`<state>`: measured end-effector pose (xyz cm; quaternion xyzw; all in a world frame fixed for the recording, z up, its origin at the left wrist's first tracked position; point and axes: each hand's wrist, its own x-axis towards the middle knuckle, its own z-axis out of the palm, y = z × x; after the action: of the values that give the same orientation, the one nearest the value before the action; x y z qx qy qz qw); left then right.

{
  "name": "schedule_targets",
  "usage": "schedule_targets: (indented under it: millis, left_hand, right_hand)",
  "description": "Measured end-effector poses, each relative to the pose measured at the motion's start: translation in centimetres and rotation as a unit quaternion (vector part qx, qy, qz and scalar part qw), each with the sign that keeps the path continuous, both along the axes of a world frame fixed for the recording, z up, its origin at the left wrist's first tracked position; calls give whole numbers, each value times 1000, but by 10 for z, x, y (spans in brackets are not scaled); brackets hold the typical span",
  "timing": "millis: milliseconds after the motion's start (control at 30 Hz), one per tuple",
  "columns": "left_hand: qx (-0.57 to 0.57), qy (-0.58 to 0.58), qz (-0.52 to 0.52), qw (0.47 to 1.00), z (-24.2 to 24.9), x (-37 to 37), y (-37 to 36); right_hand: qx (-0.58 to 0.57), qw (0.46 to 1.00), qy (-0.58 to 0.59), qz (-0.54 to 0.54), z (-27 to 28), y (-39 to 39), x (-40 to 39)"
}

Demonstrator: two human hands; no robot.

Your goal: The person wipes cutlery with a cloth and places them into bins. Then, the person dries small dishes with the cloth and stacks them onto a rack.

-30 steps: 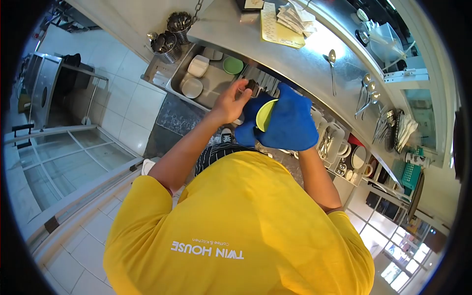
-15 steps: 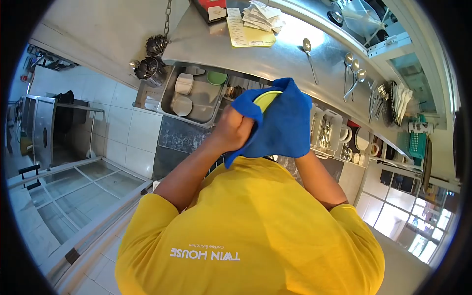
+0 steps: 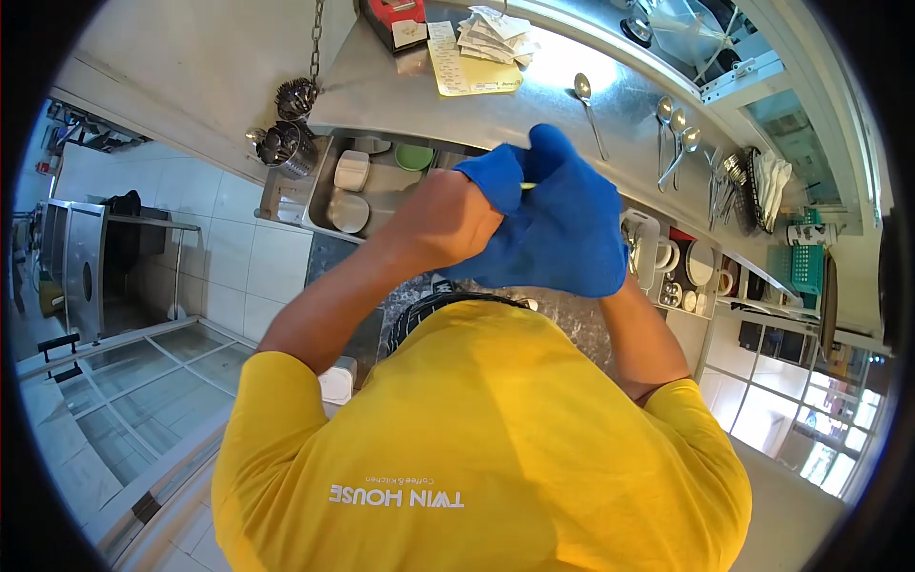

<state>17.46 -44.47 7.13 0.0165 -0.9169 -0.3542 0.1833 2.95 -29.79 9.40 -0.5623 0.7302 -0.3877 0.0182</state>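
Blue cloth [image 3: 562, 234], plain yellow-green dish edge [image 3: 528, 185]

White tiles [image 3: 226, 249] covered the floor at left, beside a pale wall [image 3: 181, 57]. Bright light glared off the long metal surface [image 3: 381, 91], and daylight showed through the paned window [image 3: 829, 410] at lower right.

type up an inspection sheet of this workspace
surface: metal counter, shiny, strong glare near the papers
job's things: blue cloth around a yellow-green dish, only a sliver showing
clutter: stacked papers, loose spoons on the counter
grippers: left hand grips the cloth; right hand hidden by it
cables: nothing seen
surroundings: metal tray with dishes, left of the cloth; hanging chain; teal basket at far right
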Motion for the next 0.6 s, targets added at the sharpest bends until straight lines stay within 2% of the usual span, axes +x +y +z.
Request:
schedule_targets:
  millis: [33, 67, 133, 167, 233, 267, 333, 367, 400, 433, 467, 533, 567, 600]
  left_hand:
    - [28, 98, 48, 994, -3, -2, 5]
    - [27, 97, 46, 994, -6, -4, 12]
    - [134, 185, 159, 960, -13, -15, 30]
    - [135, 183, 157, 961, -20, -25, 41]
    - [169, 363, 229, 887, -31, -43, 58]
    - [169, 362, 229, 888, -30, -42, 57]
    - [194, 291, 155, 924, -28, -37, 48]
    - [196, 290, 154, 924, -25, -33, 44]
    - [206, 229, 112, 945, -17, -28, 36]
    - [214, 168, 70, 960, -8, -24, 29]
    - [215, 166, 71, 960, 1, -19, 27]
    - [188, 65, 53, 979, 17, -14, 23]
    - [188, 63, 50, 979, 20, -14, 23]
    - [187, 85, 43, 978, 21, -16, 22]
  right_hand:
    - [-2, 1000, 0, -1, 5, -1, 2]
    - [-28, 995, 92, 4, 21, -2, 8]
    - [-53, 982, 182, 7, 12, -2, 10]
    - [-48, 998, 29, -36, -20, -1, 7]
    - [-44, 988, -124, -76, -34, 0, 7]
    - [-69, 989, -108, -72, -29, 1, 11]
    - [-95, 989, -92, -70, -29, 1, 7]
    - [-78, 994, -24, -70, -32, 2, -4]
    - [-61, 995, 44, -69, -28, 0, -10]
    - [-61, 995, 44, -69, -16, 3, -17]
    - [-57, 983, 175, 18, 18, 2, -19]
    - [-52, 947, 301, 100, 34, 5, -21]
    - [25, 979, 195, 50, 34, 7, -20]
    - [65, 988, 139, 25, 38, 9, -18]
